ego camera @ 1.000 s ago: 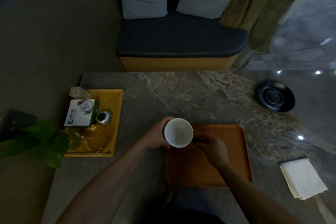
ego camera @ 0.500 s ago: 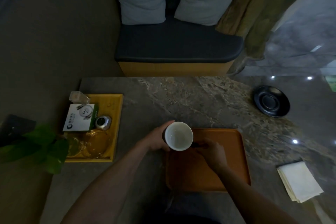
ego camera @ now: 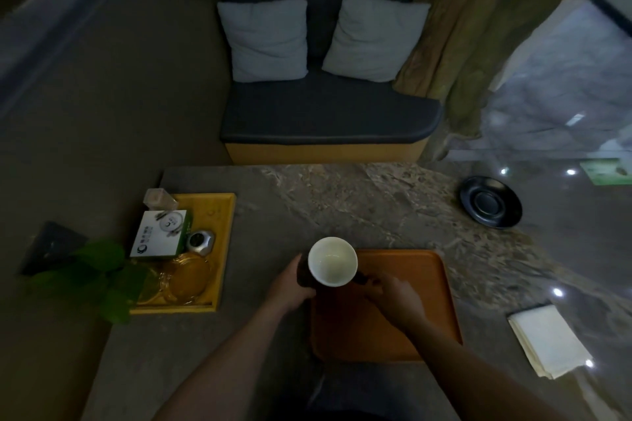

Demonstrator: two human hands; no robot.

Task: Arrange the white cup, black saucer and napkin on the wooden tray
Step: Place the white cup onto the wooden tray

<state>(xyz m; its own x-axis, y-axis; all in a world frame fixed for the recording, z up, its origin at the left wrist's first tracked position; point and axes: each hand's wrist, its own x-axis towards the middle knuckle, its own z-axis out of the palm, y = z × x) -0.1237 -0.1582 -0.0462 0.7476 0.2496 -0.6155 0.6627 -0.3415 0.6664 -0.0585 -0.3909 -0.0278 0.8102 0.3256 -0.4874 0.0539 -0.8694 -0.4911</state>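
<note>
White cup held in both hands over the tray's far-left corner.

The white cup (ego camera: 332,261) sits upright, mouth up, empty inside; the left hand (ego camera: 291,287) wraps its left side and the right hand (ego camera: 393,296) pinches its right side, at what may be the handle. Under them lies the wooden tray (ego camera: 410,287) on the marble table (ego camera: 359,202). The black saucer (ego camera: 490,202) rests far right, the napkin (ego camera: 547,340) near right, both off the tray. A yellow tray (ego camera: 224,232) of small items stands to the left.

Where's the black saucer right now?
The black saucer sits on the marble table, far right, beyond the wooden tray and napkin, untouched.
</note>
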